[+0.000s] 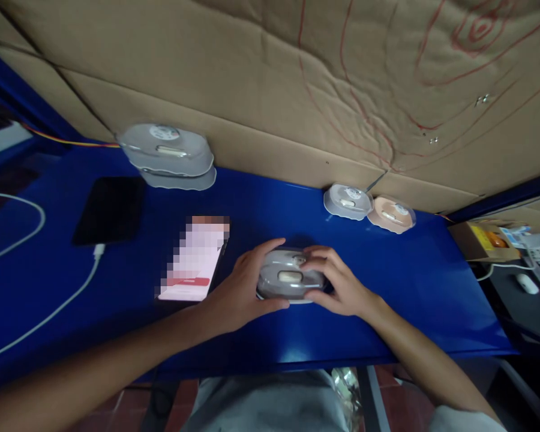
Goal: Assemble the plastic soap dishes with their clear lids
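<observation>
A small grey oval box with a clear domed lid (274, 273) sits on the blue table in front of me. A pale oblong piece shows in the middle of its lid. My left hand (243, 291) is wrapped round its left end, thumb at the near side and fingers at the far side. The opposite end is held by my right hand (339, 285), whose fingers reach over the top edge by the lid's round mark. The box's underside is hidden.
Left of my hands lie a lit phone (191, 261) and a black tablet (110, 210) with a white cable (72, 306). Similar lidded boxes stand along the cardboard wall (234, 90): grey ones (166, 150) at left, a grey (347, 202) and a peach one (391, 215) at right.
</observation>
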`<state>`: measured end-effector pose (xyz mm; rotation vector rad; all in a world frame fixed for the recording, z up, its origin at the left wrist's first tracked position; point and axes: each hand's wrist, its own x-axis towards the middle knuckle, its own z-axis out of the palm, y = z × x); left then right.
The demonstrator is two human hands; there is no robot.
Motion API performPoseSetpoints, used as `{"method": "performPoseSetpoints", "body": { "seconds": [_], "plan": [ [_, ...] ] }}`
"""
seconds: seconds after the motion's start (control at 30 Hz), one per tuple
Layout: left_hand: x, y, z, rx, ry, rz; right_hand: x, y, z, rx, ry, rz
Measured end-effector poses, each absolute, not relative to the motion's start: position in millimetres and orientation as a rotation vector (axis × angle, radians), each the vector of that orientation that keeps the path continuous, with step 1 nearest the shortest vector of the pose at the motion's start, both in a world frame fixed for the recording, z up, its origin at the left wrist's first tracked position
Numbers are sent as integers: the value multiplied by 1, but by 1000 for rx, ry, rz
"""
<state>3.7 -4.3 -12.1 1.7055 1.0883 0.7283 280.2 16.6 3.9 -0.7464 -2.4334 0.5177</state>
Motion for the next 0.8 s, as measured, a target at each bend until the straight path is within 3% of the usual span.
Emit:
{"method": "performPoseSetpoints", "body": {
  "seconds": [0.3, 0.43, 0.63, 0.8],
  "plan": [
    [1, -4, -14, 1866, 1110, 637, 307, 57, -17, -1152, -2244, 254],
    [3, -6, -13, 1974, 1134, 652, 297, 43, -8, -1054, -2381, 212],
    [2, -6, -13, 1834, 1134, 764, 265, 15, 9, -802, -2639, 300],
    [0, -5, -20, 1937, 1149, 739, 272, 23, 4, -743, -2419, 588]
  ]
}}
